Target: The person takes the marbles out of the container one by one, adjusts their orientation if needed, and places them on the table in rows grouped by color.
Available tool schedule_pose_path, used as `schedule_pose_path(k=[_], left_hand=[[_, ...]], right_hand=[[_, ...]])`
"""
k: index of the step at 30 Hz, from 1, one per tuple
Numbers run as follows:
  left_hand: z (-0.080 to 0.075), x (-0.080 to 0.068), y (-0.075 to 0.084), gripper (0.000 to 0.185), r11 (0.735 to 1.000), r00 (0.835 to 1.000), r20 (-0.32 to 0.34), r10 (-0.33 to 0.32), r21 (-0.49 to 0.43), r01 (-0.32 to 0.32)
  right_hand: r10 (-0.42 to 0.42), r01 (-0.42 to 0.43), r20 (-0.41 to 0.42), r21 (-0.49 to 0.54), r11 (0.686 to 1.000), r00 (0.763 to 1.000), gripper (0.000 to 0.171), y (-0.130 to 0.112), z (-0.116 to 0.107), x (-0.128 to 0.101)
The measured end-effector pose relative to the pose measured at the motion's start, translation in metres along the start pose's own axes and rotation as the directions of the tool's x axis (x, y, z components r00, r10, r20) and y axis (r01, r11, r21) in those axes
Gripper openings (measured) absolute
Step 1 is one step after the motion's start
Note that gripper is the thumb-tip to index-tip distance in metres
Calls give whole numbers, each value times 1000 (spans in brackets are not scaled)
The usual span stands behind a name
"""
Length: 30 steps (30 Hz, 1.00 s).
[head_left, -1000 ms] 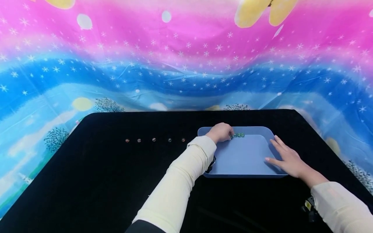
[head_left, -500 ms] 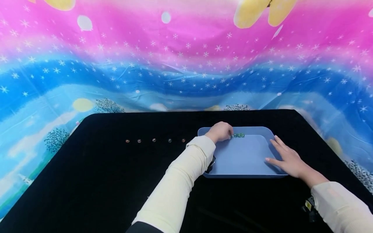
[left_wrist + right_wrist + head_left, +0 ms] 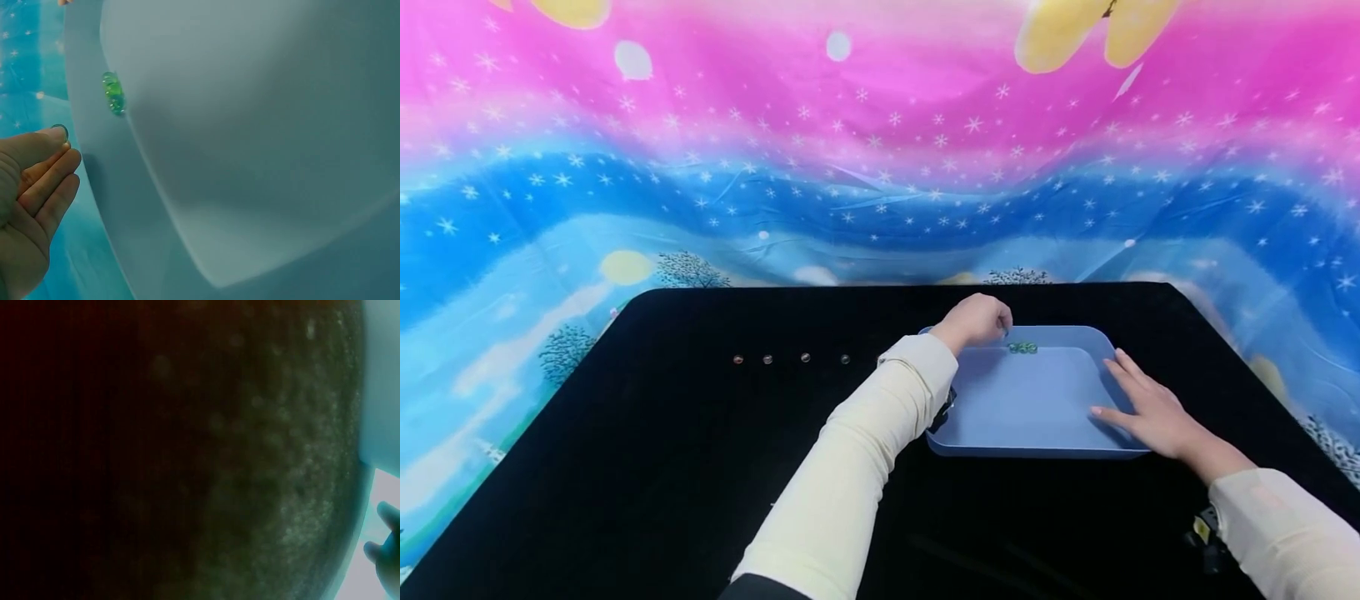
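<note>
Left hand lifts a green bead over the blue tray while the right hand lies flat on its edge.

The left hand hovers above the tray's far left corner, its fingertips pinching one small green bead. The right hand rests with fingers straight and relaxed on the right rim of the blue plastic tray, holding nothing. A small cluster of green beads lies inside against the far wall, just beside the left hand. Left of the tray, a row of four small beads sits evenly spaced on the black tabletop. A starry pink-and-blue cloth hangs behind.
</note>
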State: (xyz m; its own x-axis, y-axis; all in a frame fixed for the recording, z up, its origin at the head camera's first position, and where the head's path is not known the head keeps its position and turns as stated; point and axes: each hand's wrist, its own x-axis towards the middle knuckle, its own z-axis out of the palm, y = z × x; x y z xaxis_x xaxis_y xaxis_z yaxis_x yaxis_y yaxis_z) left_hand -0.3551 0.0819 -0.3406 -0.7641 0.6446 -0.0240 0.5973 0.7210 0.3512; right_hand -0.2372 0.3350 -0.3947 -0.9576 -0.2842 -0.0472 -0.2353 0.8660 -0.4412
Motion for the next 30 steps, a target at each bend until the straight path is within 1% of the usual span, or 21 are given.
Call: schedule_pose_path(k=[11, 14, 18, 21, 26, 30], left_hand=[[-13, -9, 2, 22, 998, 999, 11, 44, -45, -43], [-16, -14, 2, 22, 996, 998, 1, 70, -56, -70], [-19, -25, -1, 22, 990, 993, -14, 116, -85, -117], [-22, -34, -5, 21, 984, 991, -25, 134, -117, -136], [-28, -49, -12, 18, 972, 989, -59, 136, -182, -145], [-32, -59, -16, 17, 967, 987, -76, 142, -201, -155]], right_hand=[[-4, 4, 10, 5, 1000, 1000, 82, 3, -2, 4], [-7, 7, 5, 2, 1000, 1000, 82, 3, -2, 4], [-13, 13, 4, 16, 1000, 1000, 81, 3, -1, 4], [-20, 20, 5, 19, 1000, 1000, 81, 3, 0, 5], [-23, 23, 0, -3, 1000, 1000, 81, 4, -1, 6], [-17, 17, 5, -9, 1000, 1000, 81, 5, -1, 5]])
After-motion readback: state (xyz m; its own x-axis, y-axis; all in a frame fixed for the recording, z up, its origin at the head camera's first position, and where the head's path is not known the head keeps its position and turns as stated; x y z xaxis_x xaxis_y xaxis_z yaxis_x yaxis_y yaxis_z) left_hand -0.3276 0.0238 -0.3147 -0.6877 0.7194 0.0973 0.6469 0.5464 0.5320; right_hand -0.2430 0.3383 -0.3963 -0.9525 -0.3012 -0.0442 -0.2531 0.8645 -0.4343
